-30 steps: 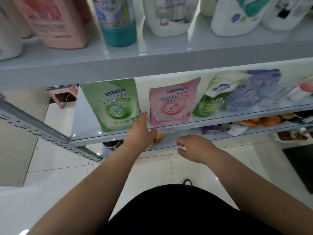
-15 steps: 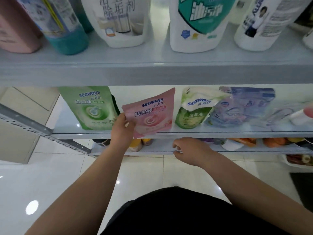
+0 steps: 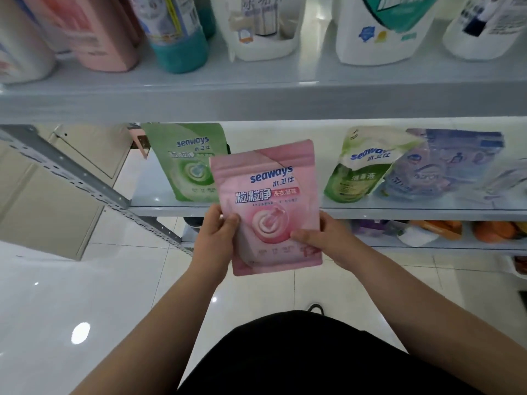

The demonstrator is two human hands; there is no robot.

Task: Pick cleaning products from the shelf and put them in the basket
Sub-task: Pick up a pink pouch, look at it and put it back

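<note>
From the head camera we see the pink Seaways laundry pouch (image 3: 271, 212) now clear of the shelf (image 3: 399, 213), upright between both hands; half a second ago only the left hand (image 3: 218, 240) held it there. The left hand pinches its left edge and the right hand (image 3: 328, 243) clamps the right edge, thumb across the front. The pick looks done (only the drop remains). No basket shows, and the bottles (image 3: 179, 49) above the hands are cut off and blurred.
</note>
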